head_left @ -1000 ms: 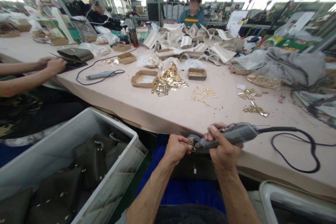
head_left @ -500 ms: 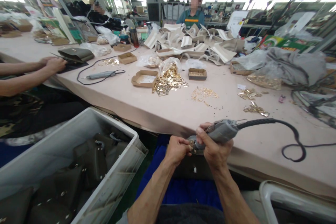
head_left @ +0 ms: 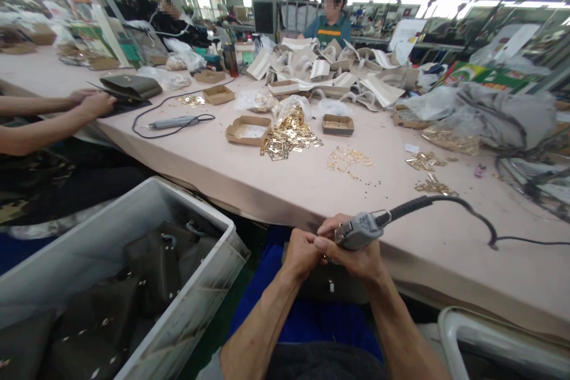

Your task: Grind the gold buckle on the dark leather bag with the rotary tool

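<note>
My right hand is wrapped around a grey electric screwdriver, whose black cord runs off to the right. The tool's front end is hidden behind my fingers, close to my left hand. My left hand is closed in a pinch, its fingertips touching the right hand's. A small gold-coloured metal fitting sits at these fingertips, mostly covered now. Beneath both hands, a dark olive bag piece lies on my lap, with a small shiny metal part on it.
A white crate of dark bags stands left. On the table lie gold metal plates, small screws, cardboard trays and another screwdriver. A co-worker's hands hold a bag at left; another person sits opposite.
The screwdriver has tipped more upright and shifted left, and its cord has swung with it. My right fingers have come against my left hand, covering the metal fitting.
</note>
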The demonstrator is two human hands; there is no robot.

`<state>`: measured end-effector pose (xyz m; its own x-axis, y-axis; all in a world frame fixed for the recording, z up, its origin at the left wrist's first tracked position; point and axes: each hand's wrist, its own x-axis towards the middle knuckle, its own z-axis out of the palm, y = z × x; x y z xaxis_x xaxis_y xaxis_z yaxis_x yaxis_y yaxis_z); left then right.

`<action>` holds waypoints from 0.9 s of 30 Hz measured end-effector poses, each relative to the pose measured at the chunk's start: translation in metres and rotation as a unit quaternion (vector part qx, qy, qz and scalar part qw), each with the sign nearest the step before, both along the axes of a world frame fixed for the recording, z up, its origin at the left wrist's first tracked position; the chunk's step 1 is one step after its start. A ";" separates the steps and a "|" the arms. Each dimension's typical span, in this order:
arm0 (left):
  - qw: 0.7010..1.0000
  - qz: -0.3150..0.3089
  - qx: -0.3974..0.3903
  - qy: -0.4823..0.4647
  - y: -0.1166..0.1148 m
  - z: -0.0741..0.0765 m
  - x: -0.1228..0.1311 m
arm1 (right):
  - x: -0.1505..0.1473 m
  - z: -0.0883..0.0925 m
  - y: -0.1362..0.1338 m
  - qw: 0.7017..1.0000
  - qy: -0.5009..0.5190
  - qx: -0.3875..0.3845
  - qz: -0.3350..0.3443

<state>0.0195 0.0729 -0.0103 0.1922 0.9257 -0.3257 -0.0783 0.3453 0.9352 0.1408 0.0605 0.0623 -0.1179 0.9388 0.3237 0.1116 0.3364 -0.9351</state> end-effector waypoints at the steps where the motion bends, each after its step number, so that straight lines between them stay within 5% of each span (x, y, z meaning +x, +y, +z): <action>1: 1.000 -0.003 0.010 -0.004 -0.001 0.003 0.000 | 0.002 0.001 0.001 0.999 0.003 -0.021 0.031; 8: 0.997 0.012 0.075 -0.017 -0.003 0.018 -0.004 | 0.007 -0.005 0.007 0.984 -0.002 -0.066 0.166; 15: 1.000 0.008 0.023 -0.018 -0.001 -0.001 0.001 | 0.017 0.005 0.006 0.983 0.074 -0.011 0.170; 21: 1.000 0.011 -0.014 -0.015 -0.001 -0.012 -0.001 | 0.040 0.025 -0.011 0.971 0.231 0.038 0.047; 27: 1.000 -0.002 -0.011 -0.028 -0.003 -0.015 -0.002 | 0.056 0.039 -0.026 0.959 0.271 0.059 -0.060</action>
